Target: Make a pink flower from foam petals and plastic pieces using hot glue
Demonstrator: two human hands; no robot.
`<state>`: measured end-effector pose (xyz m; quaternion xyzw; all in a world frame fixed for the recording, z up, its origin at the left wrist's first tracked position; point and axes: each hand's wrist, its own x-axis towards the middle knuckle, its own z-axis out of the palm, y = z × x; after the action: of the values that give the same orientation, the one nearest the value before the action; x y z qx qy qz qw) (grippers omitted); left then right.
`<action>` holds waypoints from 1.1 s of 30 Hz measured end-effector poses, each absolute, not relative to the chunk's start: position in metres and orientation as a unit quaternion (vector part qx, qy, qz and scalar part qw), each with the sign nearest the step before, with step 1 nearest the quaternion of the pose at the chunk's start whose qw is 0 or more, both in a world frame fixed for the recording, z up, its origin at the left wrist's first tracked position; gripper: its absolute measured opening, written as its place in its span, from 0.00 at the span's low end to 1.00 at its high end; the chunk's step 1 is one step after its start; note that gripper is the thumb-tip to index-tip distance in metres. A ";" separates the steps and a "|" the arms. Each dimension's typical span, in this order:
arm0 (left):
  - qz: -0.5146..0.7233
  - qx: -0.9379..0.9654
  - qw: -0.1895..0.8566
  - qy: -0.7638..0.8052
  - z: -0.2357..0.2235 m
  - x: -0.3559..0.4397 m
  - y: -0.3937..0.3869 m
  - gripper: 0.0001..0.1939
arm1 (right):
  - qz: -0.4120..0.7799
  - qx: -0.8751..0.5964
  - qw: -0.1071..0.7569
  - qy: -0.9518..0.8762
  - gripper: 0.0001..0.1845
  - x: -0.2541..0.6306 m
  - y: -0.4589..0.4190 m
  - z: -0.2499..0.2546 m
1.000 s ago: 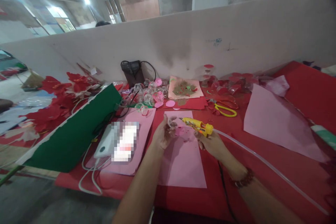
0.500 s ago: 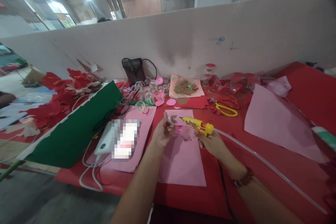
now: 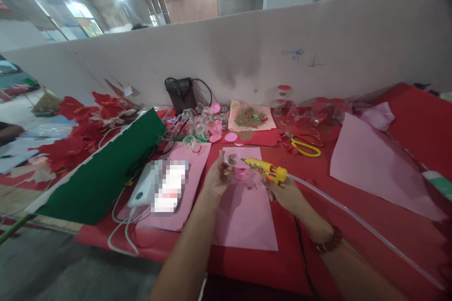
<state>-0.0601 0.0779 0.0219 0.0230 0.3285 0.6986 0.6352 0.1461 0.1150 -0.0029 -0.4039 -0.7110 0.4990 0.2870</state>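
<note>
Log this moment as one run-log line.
left hand: holds clear cup | right hand: holds glue gun, nozzle toward cup | pink sheet: beneath both | scissors: on table, beyond right hand

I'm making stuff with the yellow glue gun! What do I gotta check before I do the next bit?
1. Yellow plastic glue gun held in the right hand: ok.
2. Small clear plastic cup held in the left hand: ok.
3. Gun's tip away from the left hand's fingers: ok, it looks close but not touching.
4. Long clear glue stick in the back of the gun: ok.
5. Long pink paper sheet free of bits: not ok, small dark bits lie on it.
6. Gun hot: cannot tell, so don't touch the tip.
</note>
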 end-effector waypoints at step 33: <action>0.722 0.068 0.615 0.310 0.019 -0.062 0.077 0.16 | 0.501 -0.383 0.262 -0.730 0.22 0.146 0.112 0.002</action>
<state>-0.0621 0.0768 0.0193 0.0678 0.3098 0.7221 0.6149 0.1461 0.1118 0.0020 -0.3832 -0.7303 0.5010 0.2623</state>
